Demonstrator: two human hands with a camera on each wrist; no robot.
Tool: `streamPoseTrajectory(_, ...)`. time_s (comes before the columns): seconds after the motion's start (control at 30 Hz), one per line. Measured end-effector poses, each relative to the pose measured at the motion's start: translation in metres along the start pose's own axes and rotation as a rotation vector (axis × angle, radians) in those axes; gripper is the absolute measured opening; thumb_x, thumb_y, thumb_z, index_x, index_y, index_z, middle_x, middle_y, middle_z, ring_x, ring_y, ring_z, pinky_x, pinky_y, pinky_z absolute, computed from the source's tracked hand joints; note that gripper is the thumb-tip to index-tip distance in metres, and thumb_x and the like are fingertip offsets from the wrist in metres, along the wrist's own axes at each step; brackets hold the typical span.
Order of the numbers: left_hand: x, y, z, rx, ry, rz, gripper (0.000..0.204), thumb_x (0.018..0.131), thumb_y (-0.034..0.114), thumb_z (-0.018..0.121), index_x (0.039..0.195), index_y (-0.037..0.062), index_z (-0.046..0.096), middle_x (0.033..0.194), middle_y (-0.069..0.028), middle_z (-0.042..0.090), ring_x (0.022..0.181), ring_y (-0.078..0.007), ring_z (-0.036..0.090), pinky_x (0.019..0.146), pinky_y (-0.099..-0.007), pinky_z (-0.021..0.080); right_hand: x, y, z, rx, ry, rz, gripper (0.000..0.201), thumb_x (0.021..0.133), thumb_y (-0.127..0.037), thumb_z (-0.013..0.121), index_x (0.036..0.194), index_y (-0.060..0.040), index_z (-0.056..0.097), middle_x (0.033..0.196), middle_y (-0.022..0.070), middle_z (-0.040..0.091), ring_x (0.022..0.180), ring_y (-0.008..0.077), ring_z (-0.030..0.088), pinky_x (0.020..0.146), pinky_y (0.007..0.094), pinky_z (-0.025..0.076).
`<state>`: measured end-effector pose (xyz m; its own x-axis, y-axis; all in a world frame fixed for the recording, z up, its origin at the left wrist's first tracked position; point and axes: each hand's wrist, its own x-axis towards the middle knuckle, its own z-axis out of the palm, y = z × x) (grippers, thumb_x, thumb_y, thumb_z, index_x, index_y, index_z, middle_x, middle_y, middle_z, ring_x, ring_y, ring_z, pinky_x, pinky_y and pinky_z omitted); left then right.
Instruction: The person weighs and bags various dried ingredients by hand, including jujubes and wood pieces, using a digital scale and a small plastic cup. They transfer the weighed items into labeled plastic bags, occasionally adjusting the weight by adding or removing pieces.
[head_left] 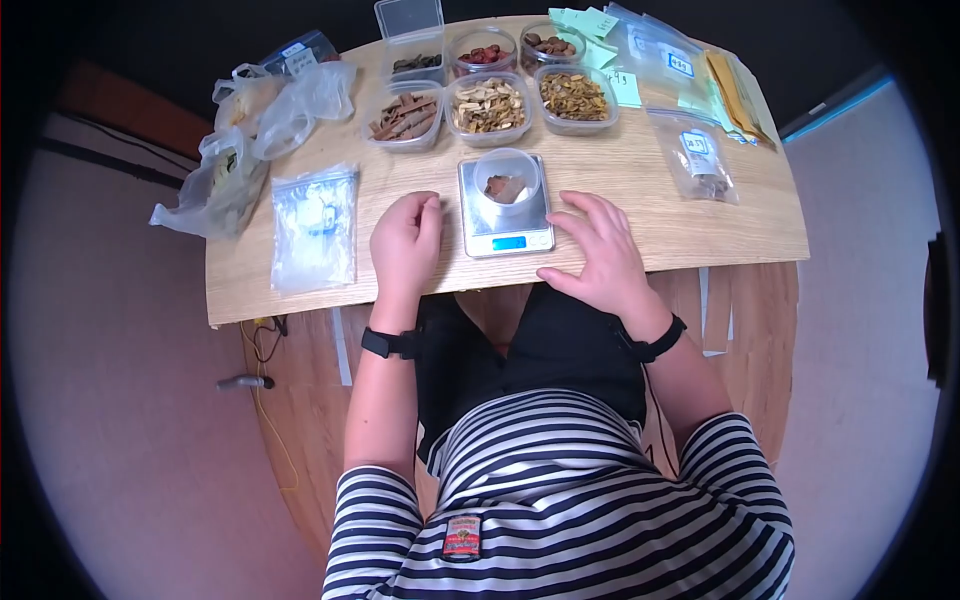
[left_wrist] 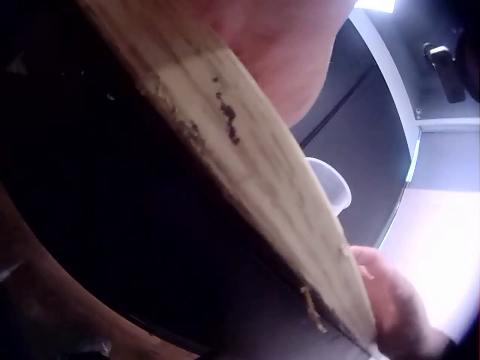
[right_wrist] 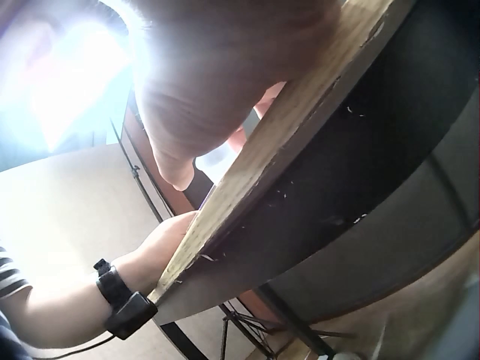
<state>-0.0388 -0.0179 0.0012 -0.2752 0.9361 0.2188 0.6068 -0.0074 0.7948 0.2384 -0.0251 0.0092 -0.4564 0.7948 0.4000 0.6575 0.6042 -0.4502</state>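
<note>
A small silver digital scale [head_left: 482, 228] with a lit blue display sits near the table's front edge. On it stands a clear plastic cup [head_left: 531, 182] holding a few brown, bark-like pieces [head_left: 503, 188]. My left hand [head_left: 405, 245] rests on the table just left of the scale, its fingers loosely curled and partly hidden, nothing visible in it. To the right, my right hand [head_left: 600, 250] lies with relaxed, spread fingers, index fingertip and thumb close to the scale's edge. The left wrist view also catches the white cup [left_wrist: 335, 184] above the table edge.
Behind the scale stand tubs of bark strips [head_left: 405, 122], pale slices [head_left: 488, 106], yellow-brown pieces [head_left: 575, 98] and red dried fruit [head_left: 484, 57]. Plastic bags [head_left: 315, 215] lie left; labelled bags [head_left: 700, 160] and green slips [head_left: 625, 90] lie right.
</note>
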Motion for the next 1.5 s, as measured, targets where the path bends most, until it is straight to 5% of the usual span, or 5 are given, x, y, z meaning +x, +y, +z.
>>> streamPoseTrajectory(0.3,-0.003,0.002,0.001,0.043,-0.002,0.099,0.019,0.095,0.02,0.063,0.094,0.0044,0.073,0.083,-0.013,0.069,0.077,-0.0305,0.066,0.07,-0.0384,0.052,0.001,-0.001,0.0,0.0,0.009,-0.004,0.063,0.074,-0.043,0.081,0.125,-0.0104,0.064,0.136,0.0148,0.054,0.127,0.0358,0.05,0.107,0.0486,0.039)
streamPoseTrajectory(0.37,-0.003,0.0,0.0,0.106,-0.013,0.153,0.023,0.098,0.022,0.063,0.101,0.0014,0.072,0.081,-0.0127,0.07,0.073,-0.0247,0.067,0.069,-0.0341,0.052,0.001,-0.001,0.0,-0.001,0.006,-0.002,0.063,0.074,-0.043,0.082,0.125,-0.0105,0.064,0.135,0.0147,0.054,0.127,0.0358,0.05,0.107,0.0486,0.039)
streamPoseTrajectory(1.1,-0.004,0.002,0.001,0.043,-0.009,0.111,0.017,0.091,0.019,0.065,0.096,0.005,0.073,0.079,-0.0103,0.068,0.072,-0.027,0.065,0.068,-0.0373,0.052,0.002,-0.002,-0.001,-0.007,-0.009,-0.001,0.063,0.074,-0.043,0.082,0.124,-0.0104,0.064,0.134,0.0136,0.055,0.127,0.0345,0.05,0.107,0.0474,0.038)
streamPoseTrajectory(1.27,-0.01,0.015,-0.004,0.023,-0.256,0.037,0.065,0.074,0.03,0.074,0.132,0.0044,0.062,0.076,-0.0047,0.064,0.078,-0.0243,0.061,0.079,-0.0393,0.045,0.002,-0.002,-0.001,-0.019,-0.006,-0.005,0.063,0.073,-0.044,0.082,0.125,-0.0107,0.064,0.134,0.0135,0.055,0.127,0.0344,0.05,0.107,0.0474,0.038)
streamPoseTrajectory(1.5,-0.015,0.036,-0.005,0.267,-0.335,0.049,0.083,0.07,0.03,0.076,0.145,0.0037,0.051,0.079,-0.0044,0.062,0.082,-0.0244,0.058,0.086,-0.0398,0.04,0.002,-0.003,-0.001,-0.013,-0.008,0.002,0.063,0.074,-0.044,0.082,0.125,-0.0115,0.064,0.134,0.0132,0.055,0.127,0.0343,0.05,0.107,0.0472,0.038)
